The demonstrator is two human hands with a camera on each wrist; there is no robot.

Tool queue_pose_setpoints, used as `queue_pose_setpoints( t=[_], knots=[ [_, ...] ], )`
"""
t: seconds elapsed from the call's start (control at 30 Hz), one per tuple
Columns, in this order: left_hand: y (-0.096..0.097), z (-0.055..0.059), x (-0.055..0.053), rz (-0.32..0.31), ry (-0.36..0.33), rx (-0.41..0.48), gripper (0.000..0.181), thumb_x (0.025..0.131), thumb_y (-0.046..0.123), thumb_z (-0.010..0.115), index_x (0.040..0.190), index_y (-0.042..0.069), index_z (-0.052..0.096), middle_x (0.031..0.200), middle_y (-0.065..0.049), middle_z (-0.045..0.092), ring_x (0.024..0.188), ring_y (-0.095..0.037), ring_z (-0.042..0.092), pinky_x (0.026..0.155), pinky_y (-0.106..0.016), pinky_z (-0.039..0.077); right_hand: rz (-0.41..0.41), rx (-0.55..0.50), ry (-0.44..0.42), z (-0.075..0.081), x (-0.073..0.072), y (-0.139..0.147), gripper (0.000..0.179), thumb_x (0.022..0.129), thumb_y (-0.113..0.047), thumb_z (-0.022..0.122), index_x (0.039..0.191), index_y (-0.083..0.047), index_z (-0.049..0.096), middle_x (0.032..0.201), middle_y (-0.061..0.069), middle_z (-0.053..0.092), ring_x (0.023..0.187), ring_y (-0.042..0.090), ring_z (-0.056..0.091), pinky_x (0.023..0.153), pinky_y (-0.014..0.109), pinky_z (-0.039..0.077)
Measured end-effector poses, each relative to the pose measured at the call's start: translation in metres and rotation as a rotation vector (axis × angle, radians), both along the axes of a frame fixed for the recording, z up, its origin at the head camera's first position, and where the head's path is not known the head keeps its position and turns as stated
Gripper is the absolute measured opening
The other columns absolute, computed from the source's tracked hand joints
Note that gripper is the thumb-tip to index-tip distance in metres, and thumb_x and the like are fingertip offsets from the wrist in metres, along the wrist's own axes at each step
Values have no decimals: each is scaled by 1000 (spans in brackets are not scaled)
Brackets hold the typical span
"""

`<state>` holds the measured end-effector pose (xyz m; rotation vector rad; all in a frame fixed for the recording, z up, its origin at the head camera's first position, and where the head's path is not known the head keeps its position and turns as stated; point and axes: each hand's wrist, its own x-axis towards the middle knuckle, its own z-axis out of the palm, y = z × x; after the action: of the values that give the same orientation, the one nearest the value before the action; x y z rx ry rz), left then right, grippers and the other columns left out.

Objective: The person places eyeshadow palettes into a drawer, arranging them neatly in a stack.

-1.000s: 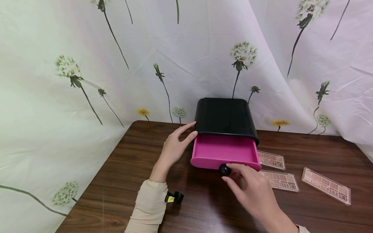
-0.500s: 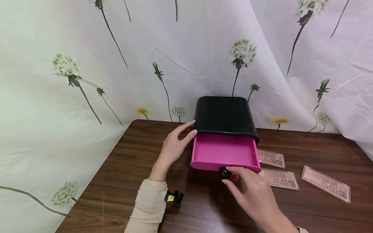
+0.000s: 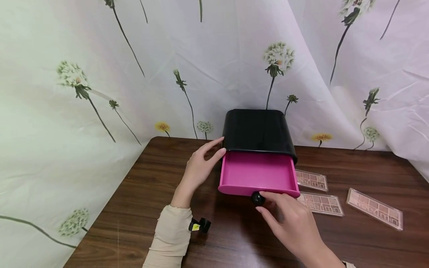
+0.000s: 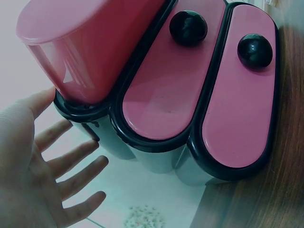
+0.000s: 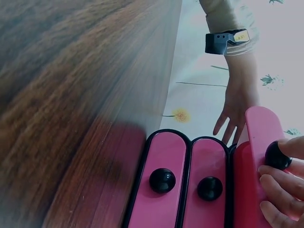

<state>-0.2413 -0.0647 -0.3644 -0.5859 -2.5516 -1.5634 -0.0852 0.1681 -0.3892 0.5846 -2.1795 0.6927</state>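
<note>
A black drawer box (image 3: 258, 130) stands near the back of the table. Its top pink drawer (image 3: 259, 172) is pulled out, with nothing inside. My right hand (image 3: 292, 219) pinches that drawer's round black knob (image 3: 257, 198) between thumb and fingers. On the box's left side rests my left hand (image 3: 197, 169), thumb and fingertips at the front corner. The left wrist view shows its other fingers spread and straight beside the black casing. Below, a middle drawer (image 4: 164, 90) and a bottom drawer (image 4: 241, 104), both pink with black knobs, sit closed.
Three clear-lidded makeup palettes lie right of the box: one partly behind it (image 3: 312, 181), one by my right hand (image 3: 323, 204), one farther right (image 3: 375, 209). A flower-print cloth (image 3: 201, 67) hangs behind the wooden table (image 3: 134, 208). A black wrist camera (image 3: 200, 225) juts from my left sleeve.
My right hand has drawn the top drawer slightly farther out toward me, mostly in the first half second. My left hand stays against the box. The head view has tilted down a little.
</note>
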Motion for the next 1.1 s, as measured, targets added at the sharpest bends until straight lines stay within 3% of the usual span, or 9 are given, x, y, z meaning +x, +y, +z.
queue_pose_setpoints(
  t=[0.2,0.33,0.53,0.77,1.1],
  knots=[
    [0,1,1,3,-5,-8,48,95,57,58,140,39,56,141,9,53,127,-13,49,106,-47,41,26,21,-3,1,4,7,41,99,-46,56,120,-13,70,88,-8,68,72,6,60,64,24,46],
    [0,1,1,4,-10,-14,49,95,58,57,140,40,55,142,10,52,127,-12,49,105,-45,42,50,17,39,0,6,15,41,99,-45,58,118,-12,70,94,-6,71,76,6,63,71,24,48],
    [0,1,1,3,-9,-13,48,95,58,57,140,41,55,142,10,52,127,-12,49,104,-44,42,99,-32,40,-1,10,32,42,98,-46,58,114,-9,72,95,-6,70,81,7,62,82,15,44],
    [-1,0,-1,-5,-4,1,49,94,59,57,139,41,55,142,10,52,130,-16,49,104,-46,42,192,-71,30,-5,12,54,37,96,-40,64,114,-8,72,103,3,71,99,9,64,95,13,42],
    [0,-1,-2,3,2,-9,48,93,61,56,138,44,55,141,12,53,128,-11,48,105,-45,42,205,-79,-18,-21,7,96,41,93,-41,67,110,-4,73,106,5,72,108,4,61,94,13,43]
  ],
)
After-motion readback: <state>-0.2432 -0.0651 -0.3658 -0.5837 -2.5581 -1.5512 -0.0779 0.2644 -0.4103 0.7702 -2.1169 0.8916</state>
